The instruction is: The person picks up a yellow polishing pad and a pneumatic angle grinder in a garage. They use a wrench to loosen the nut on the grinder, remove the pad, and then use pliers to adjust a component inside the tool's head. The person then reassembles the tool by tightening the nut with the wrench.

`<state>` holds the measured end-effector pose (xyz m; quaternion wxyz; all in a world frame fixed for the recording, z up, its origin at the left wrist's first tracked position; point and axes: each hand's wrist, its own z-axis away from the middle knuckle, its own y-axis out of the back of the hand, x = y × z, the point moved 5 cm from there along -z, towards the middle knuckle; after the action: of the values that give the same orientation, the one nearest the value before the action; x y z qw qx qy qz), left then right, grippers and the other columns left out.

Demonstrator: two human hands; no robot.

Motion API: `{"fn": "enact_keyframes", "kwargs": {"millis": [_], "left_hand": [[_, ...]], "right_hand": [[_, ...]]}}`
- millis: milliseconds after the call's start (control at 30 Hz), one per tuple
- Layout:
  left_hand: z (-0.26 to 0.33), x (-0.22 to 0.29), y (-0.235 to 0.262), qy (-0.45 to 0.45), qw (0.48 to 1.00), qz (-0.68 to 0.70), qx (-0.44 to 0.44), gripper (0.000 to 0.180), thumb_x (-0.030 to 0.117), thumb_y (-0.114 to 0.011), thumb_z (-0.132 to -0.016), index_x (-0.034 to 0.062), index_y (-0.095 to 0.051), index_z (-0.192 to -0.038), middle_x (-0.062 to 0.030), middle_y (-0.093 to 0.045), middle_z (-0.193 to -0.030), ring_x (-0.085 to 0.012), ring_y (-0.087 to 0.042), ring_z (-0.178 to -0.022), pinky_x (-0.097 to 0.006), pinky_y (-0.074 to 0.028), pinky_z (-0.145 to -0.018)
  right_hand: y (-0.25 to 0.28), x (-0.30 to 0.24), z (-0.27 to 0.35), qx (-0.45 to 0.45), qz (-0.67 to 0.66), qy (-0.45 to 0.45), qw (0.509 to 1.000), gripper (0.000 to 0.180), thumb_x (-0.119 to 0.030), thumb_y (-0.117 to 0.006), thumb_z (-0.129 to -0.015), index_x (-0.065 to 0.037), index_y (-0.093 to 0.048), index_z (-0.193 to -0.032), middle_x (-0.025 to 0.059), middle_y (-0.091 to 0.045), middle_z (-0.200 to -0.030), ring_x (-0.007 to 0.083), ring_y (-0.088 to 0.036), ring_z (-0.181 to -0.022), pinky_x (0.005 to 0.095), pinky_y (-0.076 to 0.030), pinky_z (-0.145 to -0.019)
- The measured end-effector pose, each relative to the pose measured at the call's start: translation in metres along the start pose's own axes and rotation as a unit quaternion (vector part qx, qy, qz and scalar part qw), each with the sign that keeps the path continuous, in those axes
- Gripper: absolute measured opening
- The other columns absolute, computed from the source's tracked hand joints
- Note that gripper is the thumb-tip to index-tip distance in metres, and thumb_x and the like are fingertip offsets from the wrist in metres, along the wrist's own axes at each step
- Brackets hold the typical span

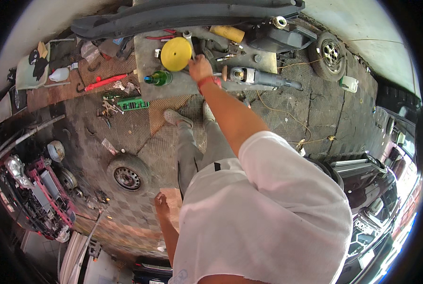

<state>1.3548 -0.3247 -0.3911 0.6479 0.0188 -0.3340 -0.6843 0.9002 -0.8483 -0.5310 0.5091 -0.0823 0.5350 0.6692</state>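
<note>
My right hand [200, 68] reaches over the grey workbench with fingers closed around the lower end of a metal wrench [188, 39]. Just left of that hand lies a round yellow pad [176, 54] with a small hole in its middle. A green bottle [158, 78] rests on its side at the bench's near left corner. To the right of my wrist is a grey power tool [254, 77] with a wooden side handle and a thick dark end. My left hand [162, 204] hangs low beside my body, fingers loosely bent and apart, holding nothing.
On the bench are a yellow cylinder [227, 33], red-handled pliers [162, 37] and small metal parts. A long black bumper [183, 21] spans its far side. Nearby floor items include a green tool case [133, 103], a red jack-like tool [106, 82] and wheels [127, 178] [331, 53].
</note>
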Motion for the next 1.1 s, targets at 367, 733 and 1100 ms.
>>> {"fn": "enact_keyframes", "kwargs": {"millis": [367, 733, 1100], "left_hand": [[0.009, 0.086, -0.024, -0.036, 0.986, -0.151, -0.054, 0.045, 0.03, -0.059, -0.107, 0.0006, -0.054, -0.141, -0.0178, -0.062, -0.136, -0.0276, -0.061, -0.125, -0.039, -0.048, -0.105], [-0.03, 0.155, -0.054, -0.143, 0.954, -0.238, -0.11, 0.039, 0.026, -0.059, -0.107, 0.0015, -0.058, -0.137, -0.0178, -0.065, -0.129, -0.0267, -0.062, -0.12, -0.038, -0.048, -0.101], [-0.038, 0.22, -0.053, -0.155, 0.945, -0.278, -0.078, 0.046, 0.033, -0.059, -0.106, 0.0009, -0.056, -0.139, -0.018, -0.063, -0.134, -0.0284, -0.062, -0.124, -0.039, -0.048, -0.105]], "right_hand": [[0.015, 0.033, -0.012, -0.027, 0.226, 0.019, 0.974, 0.037, -0.021, -0.062, -0.095, -0.005, -0.054, -0.127, 0.0198, -0.07, -0.113, 0.0385, -0.07, -0.107, 0.0472, -0.059, -0.088], [0.146, 0.032, 0.1, 0.024, -0.007, 0.14, 0.99, 0.039, -0.027, -0.063, -0.088, 0.002, -0.064, -0.113, 0.0256, -0.071, -0.099, 0.0471, -0.07, -0.091, 0.0545, -0.055, -0.085], [0.295, 0.164, 0.026, -0.01, 0.209, 0.233, 0.95, 0.077, -0.042, -0.094, -0.065, 0.003, -0.059, -0.116, 0.0193, -0.06, -0.136, 0.041, -0.055, -0.128, 0.0472, -0.045, -0.109]]}}
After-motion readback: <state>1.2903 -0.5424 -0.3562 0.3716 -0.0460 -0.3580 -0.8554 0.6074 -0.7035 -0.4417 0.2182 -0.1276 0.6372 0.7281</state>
